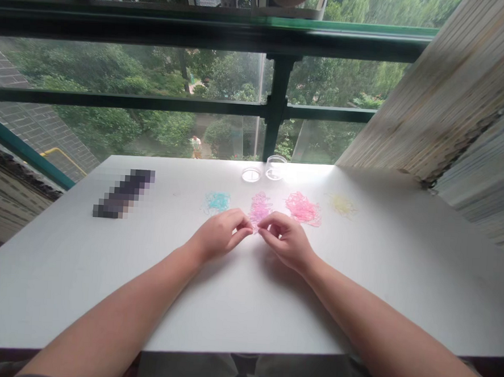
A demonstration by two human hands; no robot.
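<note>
On the white table (101,281) lie small piles of thin elastic bands: a teal pile (217,200), a light pink pile (261,205), a deeper pink pile (304,209) and a faint yellow pile (342,205). My left hand (220,233) and my right hand (286,240) rest on the table side by side, just in front of the light pink pile. Both are closed in a pinch, fingertips almost meeting, with a light pink band (254,228) between them.
A small clear round jar (276,167) and its lid (251,175) stand at the table's far edge. A dark blurred-out object (123,201) lies at the far left. A glass railing with dark bars stands behind the table, a tiled wall on the right.
</note>
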